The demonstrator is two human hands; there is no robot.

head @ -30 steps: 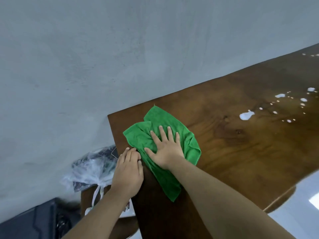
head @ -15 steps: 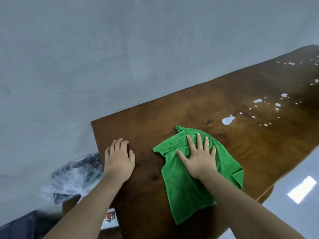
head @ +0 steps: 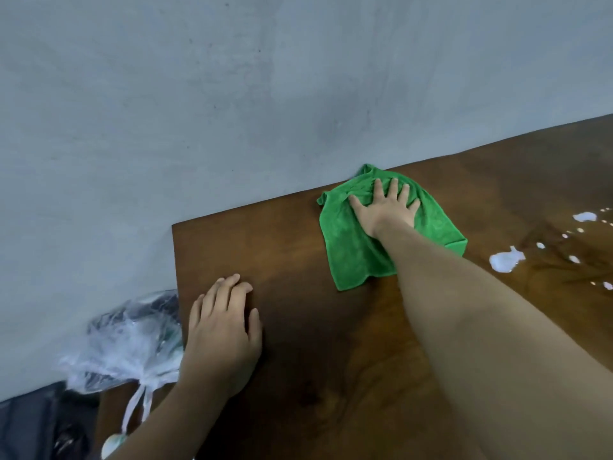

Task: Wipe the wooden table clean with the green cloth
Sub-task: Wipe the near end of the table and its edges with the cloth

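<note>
Presses the right hand (head: pixel 386 210), grip open, fingers spread, onto the green cloth (head: pixel 351 254) at the table's (head: pixel 298 327) far edge. Looks soft, light, limp: probably best pinned under the whole palm. Rests the left hand (head: pixel 222 330) open on the table.

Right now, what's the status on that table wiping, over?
Right hand flat on green cloth at the far edge. Left hand flat on wooden table. White spills right of cloth, unwiped, nothing between.

The right hand (head: pixel 386 209) lies palm down, fingers spread, arm stretched far forward; the left hand (head: pixel 223 333) lies flat, fingers together.
</note>
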